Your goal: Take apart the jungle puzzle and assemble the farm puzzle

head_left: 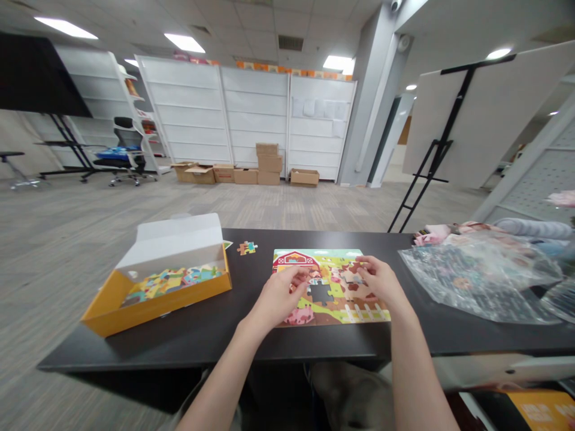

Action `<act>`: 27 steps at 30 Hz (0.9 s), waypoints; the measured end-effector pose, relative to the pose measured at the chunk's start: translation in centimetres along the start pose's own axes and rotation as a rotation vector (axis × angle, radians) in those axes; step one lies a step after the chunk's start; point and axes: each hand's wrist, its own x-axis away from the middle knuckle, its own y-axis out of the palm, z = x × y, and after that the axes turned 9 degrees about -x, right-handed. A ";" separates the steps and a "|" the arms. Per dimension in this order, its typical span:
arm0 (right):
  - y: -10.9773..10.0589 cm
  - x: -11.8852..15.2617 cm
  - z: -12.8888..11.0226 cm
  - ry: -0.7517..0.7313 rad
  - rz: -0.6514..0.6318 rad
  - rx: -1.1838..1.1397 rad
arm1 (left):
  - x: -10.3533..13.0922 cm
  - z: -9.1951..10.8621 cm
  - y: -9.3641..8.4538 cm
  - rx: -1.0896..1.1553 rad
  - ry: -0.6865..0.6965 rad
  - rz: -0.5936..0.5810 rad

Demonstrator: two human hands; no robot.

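A farm-scene jigsaw puzzle (336, 315) lies on the black table, showing a red barn, a pig, cows and a white fence. Near its middle is a piece-shaped gap (320, 294) through which the dark tabletop shows. Over the puzzle's left part, my left hand (284, 294) has its fingers bent and apart, beside the gap. At the right part, my right hand (380, 279) has thumb and fingertips at a brown puzzle piece (353, 276) that looks slightly raised, with a grey patch by it. The fingers partly hide this piece.
An open yellow box (168, 305) with loose puzzle pieces (173, 281) stands at the left. Joined pieces (247, 248) lie behind it to the right. Clear plastic bags (476, 281) cover the table's right side. Cardboard boxes (268, 170) stand by the far shelves.
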 end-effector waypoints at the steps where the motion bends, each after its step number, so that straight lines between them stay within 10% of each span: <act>1: 0.1 0.1 0.0 0.016 0.002 -0.005 | 0.1 -0.1 -0.1 -0.023 -0.006 -0.007; 11: 0.8 0.3 -0.7 0.219 -0.003 0.122 | 0.6 -1.2 -1.0 -0.303 -0.021 0.017; 27: 1.3 -0.5 0.7 -0.066 -0.164 0.493 | 0.1 -0.5 -1.4 -0.704 -0.065 -0.022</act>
